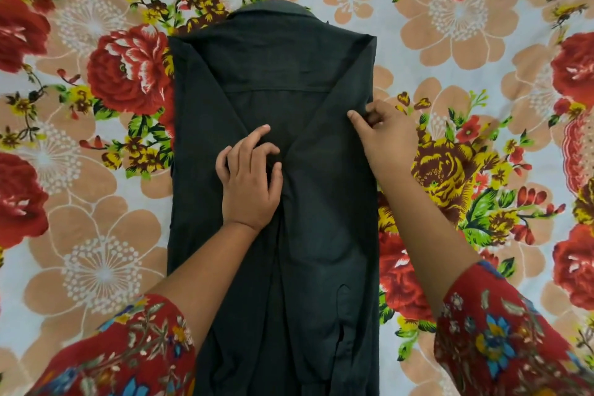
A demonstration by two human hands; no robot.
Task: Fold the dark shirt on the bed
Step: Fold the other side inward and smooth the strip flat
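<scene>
The dark shirt (273, 80) lies back-up on the flowered bed sheet (466, 26), collar at the far end. Both its sides and sleeves are folded inward, making a long narrow strip that runs toward me. My left hand (249, 177) rests on the middle of the shirt where the two sleeves meet, fingers curled and pinching the cloth. My right hand (382, 138) is at the shirt's right folded edge, thumb and fingers pinching the fabric there. The shirt's lower end runs out of view at the bottom.
The bed sheet, printed with large red and peach flowers, fills the whole view on all sides of the shirt. My red flowered sleeves (501, 341) show at the bottom corners.
</scene>
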